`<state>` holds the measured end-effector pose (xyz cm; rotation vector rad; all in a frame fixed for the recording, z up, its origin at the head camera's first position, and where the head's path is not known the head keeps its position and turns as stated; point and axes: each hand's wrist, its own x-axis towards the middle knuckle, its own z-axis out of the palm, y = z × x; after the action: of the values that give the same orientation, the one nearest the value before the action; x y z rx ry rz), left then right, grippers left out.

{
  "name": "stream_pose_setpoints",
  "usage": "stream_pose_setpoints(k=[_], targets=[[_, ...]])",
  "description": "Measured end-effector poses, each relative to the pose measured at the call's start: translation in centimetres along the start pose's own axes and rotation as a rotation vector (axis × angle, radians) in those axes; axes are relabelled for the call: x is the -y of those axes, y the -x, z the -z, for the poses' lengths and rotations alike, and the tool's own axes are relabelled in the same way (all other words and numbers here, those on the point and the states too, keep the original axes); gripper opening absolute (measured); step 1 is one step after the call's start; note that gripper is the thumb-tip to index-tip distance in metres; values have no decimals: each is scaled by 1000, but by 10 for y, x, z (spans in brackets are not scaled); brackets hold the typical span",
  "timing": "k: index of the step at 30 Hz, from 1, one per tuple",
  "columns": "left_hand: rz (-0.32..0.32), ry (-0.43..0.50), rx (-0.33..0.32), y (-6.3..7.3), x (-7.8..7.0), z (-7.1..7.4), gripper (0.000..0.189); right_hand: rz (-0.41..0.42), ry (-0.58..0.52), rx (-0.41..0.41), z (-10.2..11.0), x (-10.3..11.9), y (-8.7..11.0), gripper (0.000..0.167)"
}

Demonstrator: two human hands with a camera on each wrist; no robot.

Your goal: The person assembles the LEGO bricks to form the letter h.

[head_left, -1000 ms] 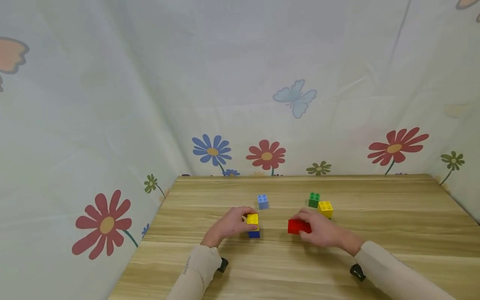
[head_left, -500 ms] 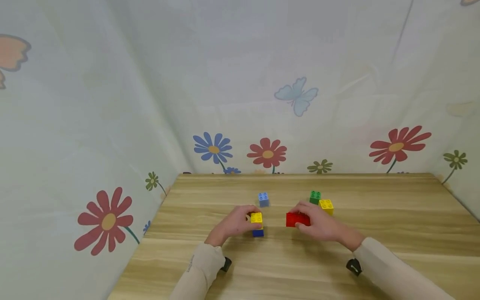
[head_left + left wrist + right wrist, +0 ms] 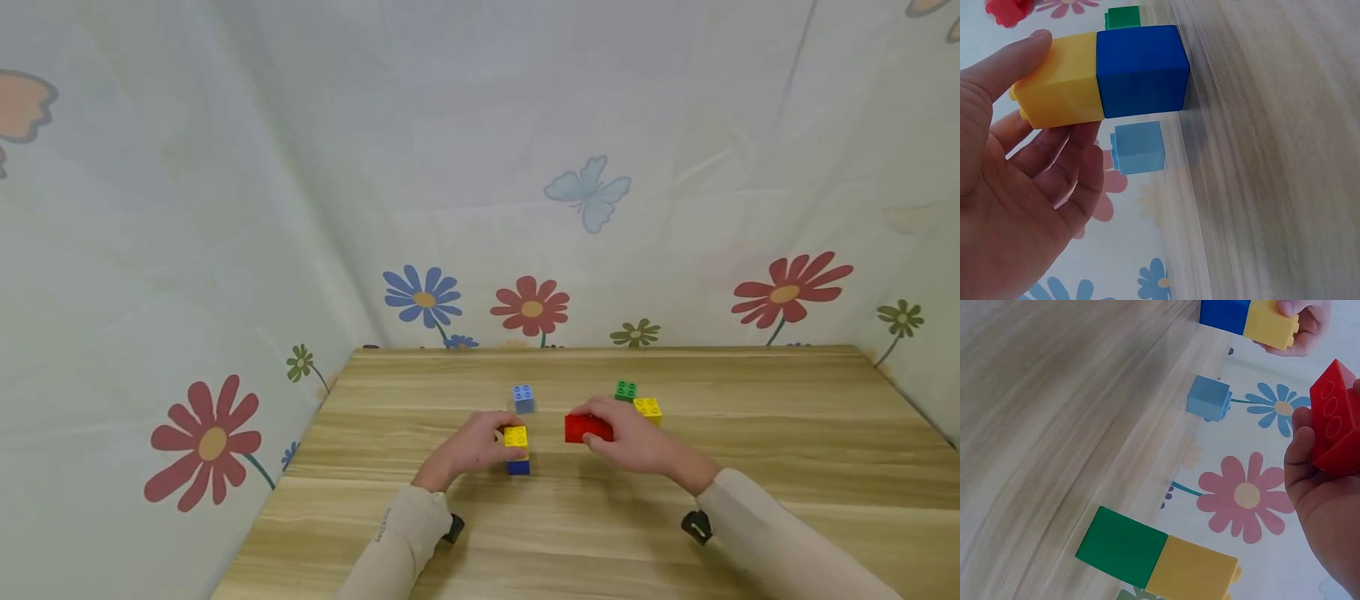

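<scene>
My left hand (image 3: pixel 474 443) pinches a yellow toy brick (image 3: pixel 515 437) between thumb and fingers. That brick sits on top of a dark blue brick (image 3: pixel 518 467), the two joined in a stack; whether the stack touches the table I cannot tell. To the right, my right hand (image 3: pixel 636 439) grips a longer red brick (image 3: pixel 583 428) above the table. In the right wrist view the red brick (image 3: pixel 1334 419) is tilted, its round details facing the camera. The gap between the red brick and the stack is small.
Behind the stack, a light blue brick (image 3: pixel 523 399) stands on the wooden table (image 3: pixel 420 383). Past my right hand are a green brick (image 3: pixel 626 390) and another yellow brick (image 3: pixel 648 408), the latter joined onto a green one (image 3: pixel 1121 547). A flowered cloth (image 3: pixel 465 208) hangs behind.
My right hand has lifted the red brick slightly and carried it left, nearer the stack. The left hand and its stack have shifted a little to the right.
</scene>
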<state>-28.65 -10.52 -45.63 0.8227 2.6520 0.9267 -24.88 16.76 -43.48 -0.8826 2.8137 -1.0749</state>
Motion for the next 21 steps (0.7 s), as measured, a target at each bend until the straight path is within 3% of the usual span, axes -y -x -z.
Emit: stream_pose_setpoints(k=[21], targets=[[4,-9,5,-3,-7,-3,39,-39,-8,17,-11,10,-11,33]])
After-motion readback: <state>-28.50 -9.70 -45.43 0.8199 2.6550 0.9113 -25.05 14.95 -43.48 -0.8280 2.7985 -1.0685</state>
